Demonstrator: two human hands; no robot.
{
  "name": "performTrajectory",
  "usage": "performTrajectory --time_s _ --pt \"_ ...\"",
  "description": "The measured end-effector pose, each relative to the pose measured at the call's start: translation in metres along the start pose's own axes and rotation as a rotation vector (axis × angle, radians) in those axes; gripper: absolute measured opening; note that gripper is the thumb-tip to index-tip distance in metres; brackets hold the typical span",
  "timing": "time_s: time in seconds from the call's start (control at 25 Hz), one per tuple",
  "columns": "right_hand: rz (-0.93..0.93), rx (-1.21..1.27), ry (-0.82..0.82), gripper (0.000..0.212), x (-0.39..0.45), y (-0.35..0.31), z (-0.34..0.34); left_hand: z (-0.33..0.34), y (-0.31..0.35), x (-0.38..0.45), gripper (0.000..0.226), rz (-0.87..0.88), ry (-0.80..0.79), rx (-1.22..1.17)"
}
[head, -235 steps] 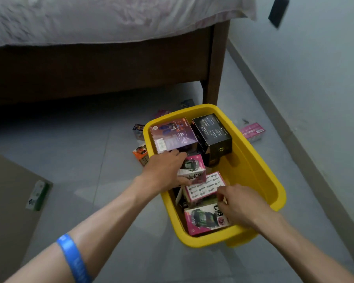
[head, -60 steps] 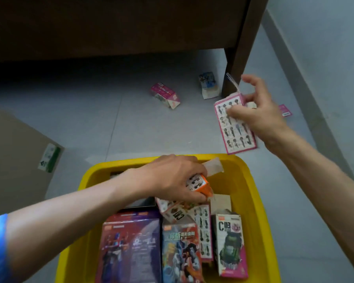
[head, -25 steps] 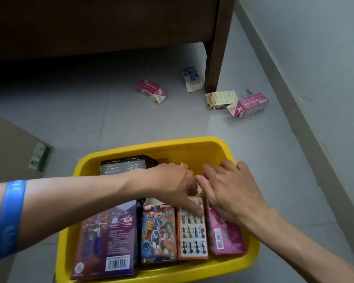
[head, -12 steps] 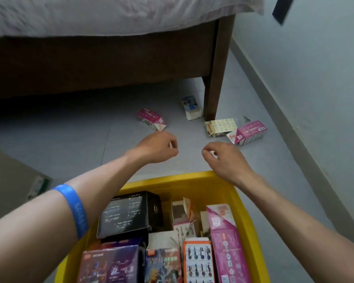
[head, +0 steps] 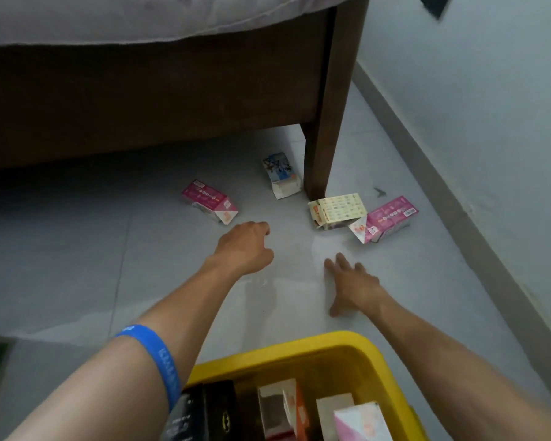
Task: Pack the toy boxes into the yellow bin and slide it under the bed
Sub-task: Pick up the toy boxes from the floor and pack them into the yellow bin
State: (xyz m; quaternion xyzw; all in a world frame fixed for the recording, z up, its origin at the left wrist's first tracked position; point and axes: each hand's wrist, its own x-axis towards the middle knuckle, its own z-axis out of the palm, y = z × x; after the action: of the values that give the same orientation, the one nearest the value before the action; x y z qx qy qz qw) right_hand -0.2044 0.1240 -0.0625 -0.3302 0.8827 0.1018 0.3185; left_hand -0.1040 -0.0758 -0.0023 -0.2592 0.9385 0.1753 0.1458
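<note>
Seen from a head-worn camera, two bare arms reach out over a grey tiled floor toward loose toy boxes. The left hand (head: 244, 249), loosely curled and holding nothing, hovers just short of a pink box (head: 209, 201) lying on its side beyond its knuckles. The right hand (head: 352, 286), fingers spread and empty, sits low over the floor; past its fingertips lie a cream box (head: 337, 211) and a second pink box (head: 385, 219), touching each other. A blue-and-white box (head: 281, 175) stands further off, beside the bed leg (head: 326, 128). Behind both wrists, nearest the viewer, the yellow bin (head: 299, 350) already holds several boxes. Each hand seems aimed at a different box, probably to gather two at once.
</note>
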Motion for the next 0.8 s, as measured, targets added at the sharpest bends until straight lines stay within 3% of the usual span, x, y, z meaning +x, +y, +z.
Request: performTrajectory --time_s 0.16,0.36,0.44,0.56,0.72,0.8 --pt "-0.026 0.013 -0.063 0.120 0.014 0.011 0.019 0.017 0.053 0.065 0.050 0.057 -0.011 0.041" --pt "-0.007 0.062 -0.101 0.123 0.021 0.008 0.016 0.041 0.109 0.125 0.062 0.289 0.019 0.184" --pt "0.003 0.051 -0.106 0.124 0.021 0.008 0.015 0.041 0.105 0.141 0.066 0.284 -0.009 0.248" --pt "0.000 0.048 -0.113 0.124 0.020 0.007 0.012 0.044 0.095 0.146 0.051 0.258 0.007 0.198" --pt "-0.003 0.030 -0.098 0.120 0.017 0.004 0.009 0.025 0.064 0.160 0.030 0.222 0.316 0.199" --pt "-0.006 0.033 -0.074 0.119 0.018 0.003 0.009 0.008 0.043 0.182 0.041 0.074 0.225 0.192"
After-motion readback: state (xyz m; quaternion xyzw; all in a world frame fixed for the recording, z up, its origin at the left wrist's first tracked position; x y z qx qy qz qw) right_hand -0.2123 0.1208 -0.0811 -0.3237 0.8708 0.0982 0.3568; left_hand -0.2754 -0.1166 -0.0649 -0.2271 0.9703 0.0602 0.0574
